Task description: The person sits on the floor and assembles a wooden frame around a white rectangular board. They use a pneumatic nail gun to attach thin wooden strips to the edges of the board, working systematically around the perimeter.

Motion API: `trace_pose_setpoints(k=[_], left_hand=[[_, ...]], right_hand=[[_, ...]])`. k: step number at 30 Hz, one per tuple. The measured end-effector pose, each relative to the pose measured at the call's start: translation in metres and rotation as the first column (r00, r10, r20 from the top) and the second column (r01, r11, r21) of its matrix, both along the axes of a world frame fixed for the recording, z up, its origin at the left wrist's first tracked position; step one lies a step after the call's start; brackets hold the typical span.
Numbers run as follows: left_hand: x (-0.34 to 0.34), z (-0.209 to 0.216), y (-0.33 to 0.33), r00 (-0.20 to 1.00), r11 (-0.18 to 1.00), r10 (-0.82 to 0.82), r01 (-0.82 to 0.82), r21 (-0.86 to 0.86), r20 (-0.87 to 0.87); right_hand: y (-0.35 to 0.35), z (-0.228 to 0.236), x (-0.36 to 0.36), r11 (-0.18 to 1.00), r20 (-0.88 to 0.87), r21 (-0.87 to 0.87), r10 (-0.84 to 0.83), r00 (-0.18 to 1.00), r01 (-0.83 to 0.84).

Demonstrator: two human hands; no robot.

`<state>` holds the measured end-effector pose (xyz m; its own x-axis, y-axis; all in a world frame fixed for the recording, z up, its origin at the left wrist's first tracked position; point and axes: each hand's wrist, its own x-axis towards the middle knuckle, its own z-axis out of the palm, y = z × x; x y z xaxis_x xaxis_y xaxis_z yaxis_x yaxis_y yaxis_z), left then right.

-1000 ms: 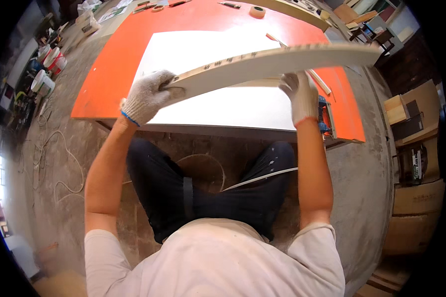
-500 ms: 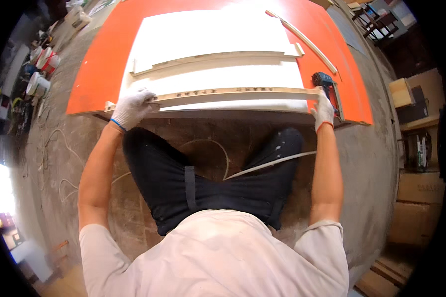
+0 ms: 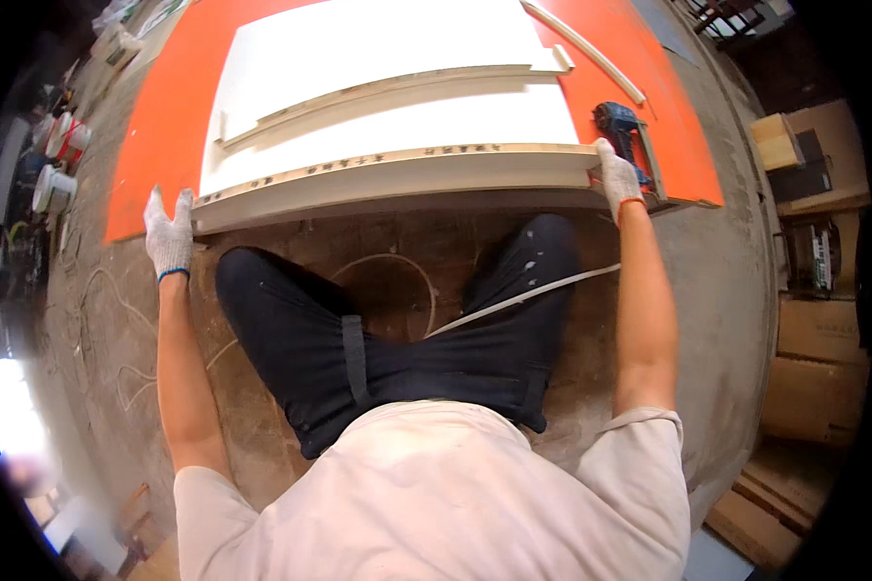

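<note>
A long wooden strip (image 3: 397,176), dark marks along its top edge, stands on edge along the near side of a white panel (image 3: 358,116). My left hand (image 3: 170,237), in a white knitted glove with a blue cuff, is open beside the strip's left end, thumb and fingers apart. At the other end my right hand (image 3: 620,182), gloved with an orange cuff, is closed on the strip; its fingertips are partly hidden. Just beyond that hand a blue and black nail gun (image 3: 614,124) lies on the orange board (image 3: 150,155).
A second wooden strip (image 3: 388,89) lies across the white panel, with short pieces at its ends. A thin pale strip (image 3: 591,53) rests at the orange board's far right. A pale hose (image 3: 523,302) crosses my legs. Buckets (image 3: 53,189) stand left; cardboard boxes (image 3: 819,329) stand right.
My left hand has let go of the strip and moved left to its end, fingers now spread. The strip has tilted, showing more of its near face. The view has shifted slightly.
</note>
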<state>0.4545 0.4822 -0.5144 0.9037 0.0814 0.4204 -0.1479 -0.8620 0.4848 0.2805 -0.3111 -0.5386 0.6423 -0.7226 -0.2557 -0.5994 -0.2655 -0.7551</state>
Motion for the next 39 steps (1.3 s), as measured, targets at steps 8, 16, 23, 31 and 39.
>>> trace_pose_setpoints(k=[8,16,23,31,39], left_hand=[[0.005,-0.019,0.010,0.859,0.688,-0.070,-0.326,-0.649,-0.506],[0.040,-0.016,0.018,0.806,0.802,-0.114,-0.270,-0.532,-0.581],[-0.023,-0.021,0.047,0.840,0.677,-0.100,-0.335,-0.655,-0.534],[-0.029,-0.008,0.026,0.833,0.700,-0.068,-0.353,-0.621,-0.549],[-0.031,-0.003,0.019,0.809,0.678,-0.231,-0.265,-0.686,-0.540]], right_hand=[[0.013,0.013,0.013,0.999,-0.002,-0.015,0.035,0.999,-0.035],[0.018,0.009,0.034,0.959,0.060,-0.271,0.099,0.993,-0.079],[0.042,0.013,-0.026,0.906,-0.007,-0.383,0.190,0.982,-0.178],[0.031,0.012,-0.028,0.927,-0.080,-0.338,0.144,0.986,-0.163],[0.009,0.015,-0.030,0.944,-0.188,-0.283,0.121,0.975,-0.172]])
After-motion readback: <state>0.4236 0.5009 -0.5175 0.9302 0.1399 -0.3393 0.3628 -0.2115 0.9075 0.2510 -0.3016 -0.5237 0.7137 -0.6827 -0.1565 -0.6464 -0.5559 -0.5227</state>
